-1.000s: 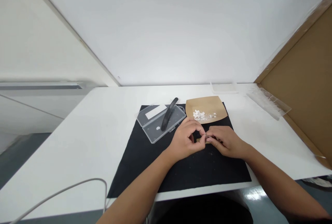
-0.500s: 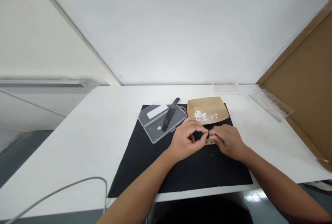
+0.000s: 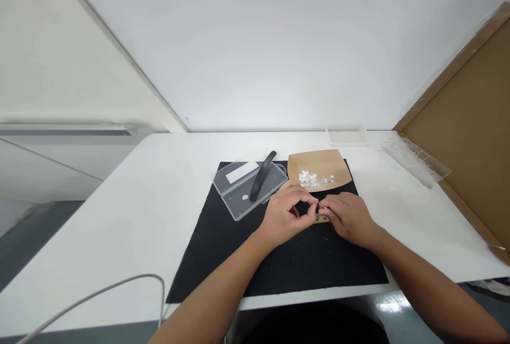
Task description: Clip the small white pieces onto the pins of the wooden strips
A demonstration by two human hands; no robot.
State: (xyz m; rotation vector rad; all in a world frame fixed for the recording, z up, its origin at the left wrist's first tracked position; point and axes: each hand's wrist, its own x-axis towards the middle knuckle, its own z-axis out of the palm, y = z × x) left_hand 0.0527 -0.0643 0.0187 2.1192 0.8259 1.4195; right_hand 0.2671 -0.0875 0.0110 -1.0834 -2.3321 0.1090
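Observation:
My left hand [image 3: 289,210] is closed in a pinch, thumb and forefinger tips together, and what lies between them is too small to make out. Right against those tips, my right hand [image 3: 350,217] pinches a small shiny metal piece [image 3: 323,206]. Just below the fingertips lies a small tan card [image 3: 321,220] bearing a couple of round shiny studs, partly covered by the fingers. Beyond the hands is a brown paper tray [image 3: 319,159] with a heap of small white bits [image 3: 307,178] in it.
An open clear plastic case [image 3: 238,207] lies left of the hands, with a curved black strip [image 3: 262,177] across it. All this rests on a black mat [image 3: 303,269]. Clear plastic trays [image 3: 418,161] stand at the right by a cardboard panel [image 3: 470,121]. A cable [image 3: 115,282] runs front left.
Both hands stay almost in place; the fingertips and the metal piece have shifted very slightly left. The tray and case are unchanged.

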